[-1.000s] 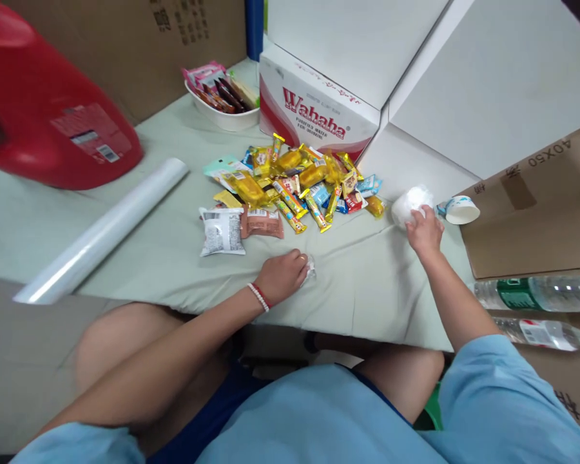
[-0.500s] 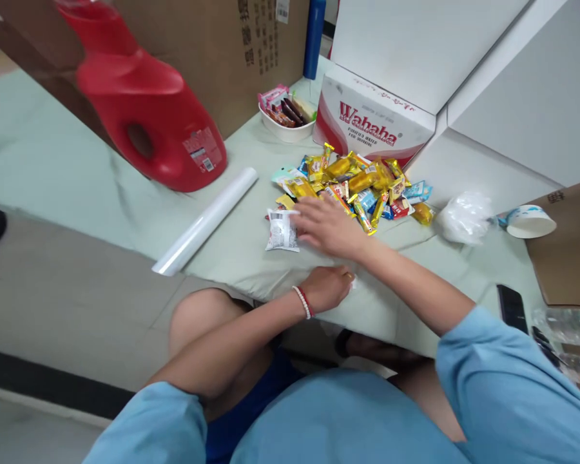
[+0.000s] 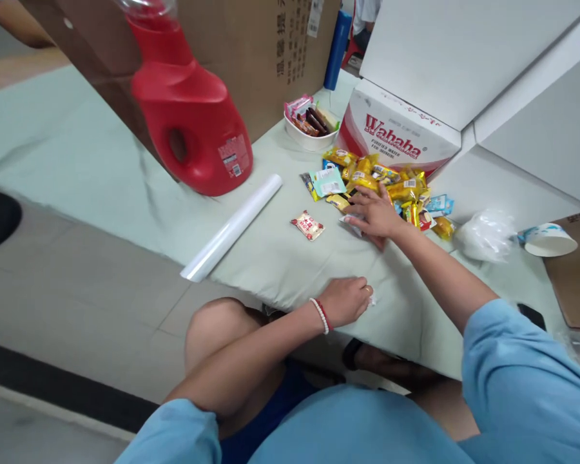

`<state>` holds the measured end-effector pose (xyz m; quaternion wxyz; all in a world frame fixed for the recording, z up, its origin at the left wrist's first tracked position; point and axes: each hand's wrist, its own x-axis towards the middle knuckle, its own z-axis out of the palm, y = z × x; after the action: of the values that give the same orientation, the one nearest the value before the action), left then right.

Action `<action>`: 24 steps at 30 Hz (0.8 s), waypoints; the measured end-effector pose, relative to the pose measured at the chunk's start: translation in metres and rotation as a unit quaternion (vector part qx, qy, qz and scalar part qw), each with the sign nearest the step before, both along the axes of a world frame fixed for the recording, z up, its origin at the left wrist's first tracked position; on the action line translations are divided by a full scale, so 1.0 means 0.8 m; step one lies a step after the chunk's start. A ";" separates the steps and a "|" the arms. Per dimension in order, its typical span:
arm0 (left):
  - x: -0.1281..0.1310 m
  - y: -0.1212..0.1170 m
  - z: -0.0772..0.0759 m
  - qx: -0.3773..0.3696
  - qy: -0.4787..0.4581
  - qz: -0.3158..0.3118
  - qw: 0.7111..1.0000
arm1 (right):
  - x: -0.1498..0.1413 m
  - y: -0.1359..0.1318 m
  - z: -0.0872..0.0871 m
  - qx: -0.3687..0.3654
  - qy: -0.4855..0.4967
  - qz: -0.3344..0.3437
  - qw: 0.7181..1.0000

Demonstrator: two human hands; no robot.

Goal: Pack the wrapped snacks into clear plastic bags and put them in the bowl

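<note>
My left hand (image 3: 350, 301) rests closed near the table's front edge. A small bit of crumpled clear plastic (image 3: 372, 301) pokes out past its fingers. My right hand (image 3: 377, 212) lies with fingers spread over the near side of a heap of yellow-wrapped snacks (image 3: 408, 189). Under its palm, a white packet (image 3: 352, 225) and a reddish-brown packet (image 3: 377, 241) are partly covered. To the left lies a small cream-and-red snack packet (image 3: 308, 225), apart from both hands. A pale green packet (image 3: 327, 182) sits at the heap's left edge.
A long white roll (image 3: 234, 225) lies left, near a big red jug (image 3: 193, 116). Behind are a white bowl of snacks (image 3: 309, 138) and a Wahaba carton (image 3: 396, 129). Bundled clear plastic bags (image 3: 486, 235) and a paper cup (image 3: 548, 240) stand right, beyond them a cardboard box (image 3: 573, 277).
My right hand has left the plastic bags and reached left to the snack heap. The heap's left side is rearranged, and the cream-and-red packet now shows. My view has turned left.
</note>
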<state>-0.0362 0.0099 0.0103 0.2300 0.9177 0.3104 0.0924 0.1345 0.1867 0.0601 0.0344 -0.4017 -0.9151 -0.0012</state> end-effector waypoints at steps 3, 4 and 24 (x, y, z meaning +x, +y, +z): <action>-0.001 0.004 -0.001 -0.021 -0.025 -0.002 0.999 | -0.027 0.023 0.025 0.004 0.039 -0.069 0.997; 0.000 0.006 0.000 -0.030 -0.031 -0.004 0.999 | -0.041 0.038 0.032 0.023 0.054 -0.106 0.993; 0.023 0.021 -0.012 -0.082 -0.023 -0.020 0.996 | -0.163 0.224 -0.031 -0.035 0.108 -0.205 0.972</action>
<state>-0.0176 0.0267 0.0005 0.3134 0.8993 0.2935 0.0832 0.0038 0.3659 0.0351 0.1178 -0.5791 -0.8039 0.0674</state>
